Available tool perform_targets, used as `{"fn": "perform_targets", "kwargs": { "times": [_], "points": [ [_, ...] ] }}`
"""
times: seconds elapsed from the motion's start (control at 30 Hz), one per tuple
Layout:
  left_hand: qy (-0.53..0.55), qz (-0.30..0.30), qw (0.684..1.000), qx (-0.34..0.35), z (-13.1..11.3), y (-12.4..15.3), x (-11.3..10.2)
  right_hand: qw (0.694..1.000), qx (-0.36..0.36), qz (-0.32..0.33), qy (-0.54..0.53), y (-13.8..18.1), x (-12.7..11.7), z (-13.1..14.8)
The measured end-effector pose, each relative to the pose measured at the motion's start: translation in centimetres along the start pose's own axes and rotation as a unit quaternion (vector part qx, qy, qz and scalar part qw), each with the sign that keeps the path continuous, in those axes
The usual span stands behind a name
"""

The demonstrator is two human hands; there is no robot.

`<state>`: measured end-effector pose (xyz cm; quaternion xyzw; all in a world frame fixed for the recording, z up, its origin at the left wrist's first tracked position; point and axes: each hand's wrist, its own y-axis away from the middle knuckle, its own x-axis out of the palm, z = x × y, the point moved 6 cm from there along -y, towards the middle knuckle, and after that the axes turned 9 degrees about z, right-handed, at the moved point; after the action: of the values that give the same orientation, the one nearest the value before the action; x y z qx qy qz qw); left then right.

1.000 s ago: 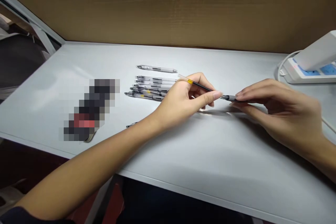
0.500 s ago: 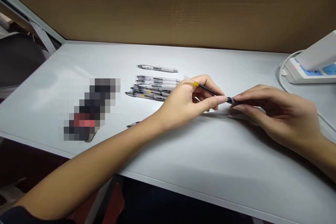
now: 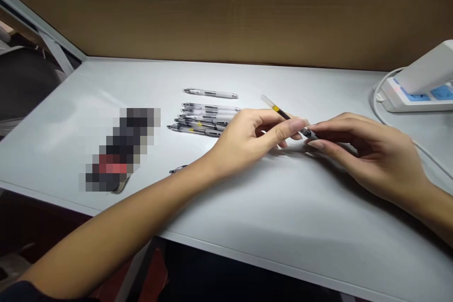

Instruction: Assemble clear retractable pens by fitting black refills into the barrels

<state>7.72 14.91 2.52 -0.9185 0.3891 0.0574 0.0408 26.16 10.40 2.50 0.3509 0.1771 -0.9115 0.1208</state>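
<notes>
Black refill, yellow band — held in left hand, right hand pinching tip

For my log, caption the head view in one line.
Left hand and right hand pinch a pen refill beside clear pens.

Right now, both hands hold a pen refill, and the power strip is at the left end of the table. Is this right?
No: the power strip is at the right end of the table, as the head view shows. The left hand and the right hand do hold the pen refill.
</notes>
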Motion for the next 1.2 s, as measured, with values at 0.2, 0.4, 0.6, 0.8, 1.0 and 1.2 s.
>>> {"fn": "perform_targets", "kwargs": {
  "times": [0.2,0.4,0.6,0.8,1.0,1.2],
  "points": [
    [-0.045,-0.001,0.999,0.000,-0.2,0.2,0.0,1.000,-0.028,-0.004,-0.011,0.2,-0.1,-0.1],
    [-0.024,0.075,0.997,0.021,0.2,0.2,1.4,0.997,-0.071,0.007,-0.029,0.3,0.0,0.4],
    [0.003,0.051,0.999,0.006,0.3,0.3,1.0,0.999,-0.046,-0.020,-0.004,0.3,-0.2,0.4],
    [0.020,-0.035,0.999,0.015,0.0,0.4,-0.3,0.999,-0.014,-0.043,0.016,0.3,-0.5,-0.2],
    [0.013,-0.010,1.000,0.016,0.3,0.3,-0.1,0.999,-0.029,-0.035,0.016,0.1,-0.6,0.0],
    [-0.014,0.009,1.000,0.020,0.0,0.3,0.0,0.999,-0.029,0.015,0.019,0.0,0.1,-0.1]
  ]
}}
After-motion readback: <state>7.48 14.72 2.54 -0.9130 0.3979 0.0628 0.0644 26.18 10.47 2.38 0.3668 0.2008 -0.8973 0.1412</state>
